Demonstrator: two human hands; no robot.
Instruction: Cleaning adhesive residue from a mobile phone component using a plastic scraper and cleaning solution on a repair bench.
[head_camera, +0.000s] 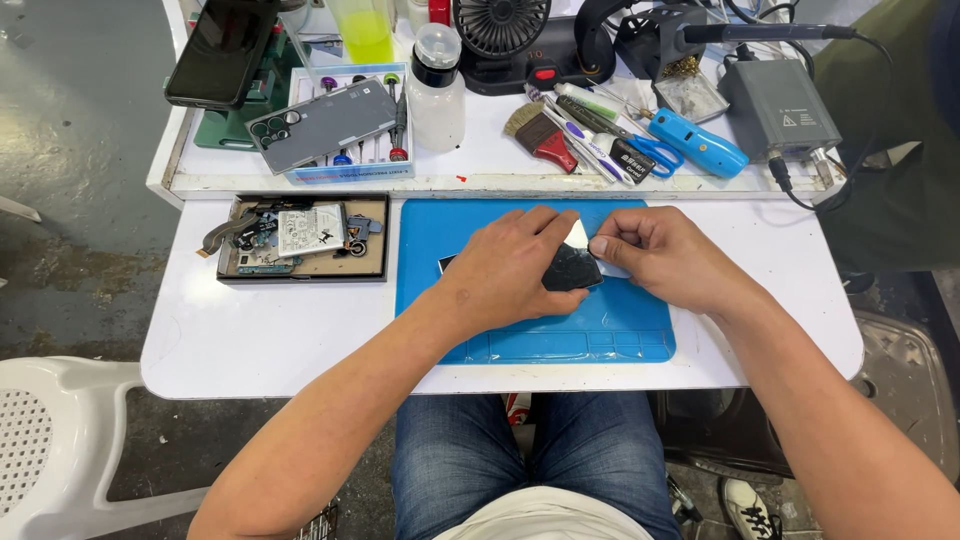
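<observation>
Head view showed the left hand (510, 268) pressed flat on a dark phone (572, 268) to steady it on the blue mat (560, 335), while the right hand (660, 255) pinched a thin clear film (577, 235) at its top edge.

I see both my forearms reaching in from the bottom corners and meeting at the middle. My left hand (512, 265) lies palm down, knuckles up, fingers curled forward and pressed flat. My right hand (658, 255) sits just beside it, thumb and forefinger pinched together at the tips, the other fingers folded under. Both wrists are bare and held low.
</observation>
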